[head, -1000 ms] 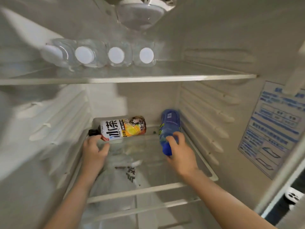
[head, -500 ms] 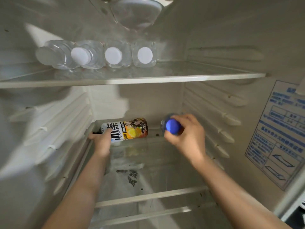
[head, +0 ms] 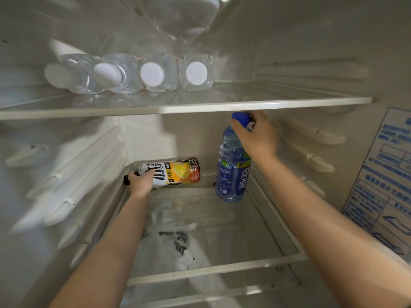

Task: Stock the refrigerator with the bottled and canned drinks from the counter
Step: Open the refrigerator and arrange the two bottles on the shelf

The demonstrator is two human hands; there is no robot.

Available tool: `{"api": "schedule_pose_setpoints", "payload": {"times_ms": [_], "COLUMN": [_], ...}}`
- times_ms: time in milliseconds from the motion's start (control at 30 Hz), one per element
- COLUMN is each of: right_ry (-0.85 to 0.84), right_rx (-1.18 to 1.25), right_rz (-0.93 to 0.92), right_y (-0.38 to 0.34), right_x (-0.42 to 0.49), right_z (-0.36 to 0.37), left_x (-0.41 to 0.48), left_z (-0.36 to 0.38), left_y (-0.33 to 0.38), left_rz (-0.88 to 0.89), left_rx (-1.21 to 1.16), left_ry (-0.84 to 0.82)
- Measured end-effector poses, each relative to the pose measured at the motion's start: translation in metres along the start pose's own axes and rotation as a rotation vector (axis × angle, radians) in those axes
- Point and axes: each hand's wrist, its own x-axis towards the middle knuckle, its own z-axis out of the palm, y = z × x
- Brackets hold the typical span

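Both my arms reach into the open refrigerator. An iced-tea bottle with a yellow and white label lies on its side at the back left of the lower glass shelf. My left hand grips it near its dark cap. A blue drink bottle stands upright at the back right of the same shelf. My right hand holds it by the neck, just under its blue cap.
Several clear water bottles with white caps lie side by side on the upper glass shelf. A white plastic bag shows under the lower shelf. Ribbed side walls flank the shelves, and a blue instruction sticker is on the right.
My right hand has tipped the blue bottle from lying down to standing upright at the back right. My left hand has pushed the iced-tea bottle further back.
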Motion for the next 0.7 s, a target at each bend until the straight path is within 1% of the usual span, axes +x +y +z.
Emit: {"api": "schedule_pose_setpoints", "payload": {"times_ms": [133,233,333,400,500,600,700], "right_ry": [-0.162,-0.182,-0.177,-0.162,-0.196,-0.257,-0.259], "right_rx": [0.124,0.138,0.063,0.078,0.091,0.067,0.029], "right_rz": [-0.034,-0.049,0.041,0.110,0.278,0.279,0.248], "right_y": [0.011,0.019,0.033,0.044,0.057,0.065,0.069], "right_x": [-0.004,-0.013,-0.035,-0.051,-0.067,-0.078,-0.082], "right_z": [0.011,0.012,0.017,0.023,0.028,0.034,0.038], "left_x": [0.009,0.013,0.008,0.006,0.004,0.004,0.004], "left_z": [-0.003,0.000,0.009,0.015,0.018,0.022,0.026], "left_y": [-0.001,0.001,0.011,0.013,0.012,0.013,0.007], "left_rz": [-0.015,-0.033,-0.074,-0.080,-0.079,-0.102,-0.082], "left_rx": [-0.007,-0.077,-0.155,-0.155,-0.185,-0.242,-0.221], "left_ry": [-0.023,-0.042,0.006,0.037,0.096,0.164,0.230]}}
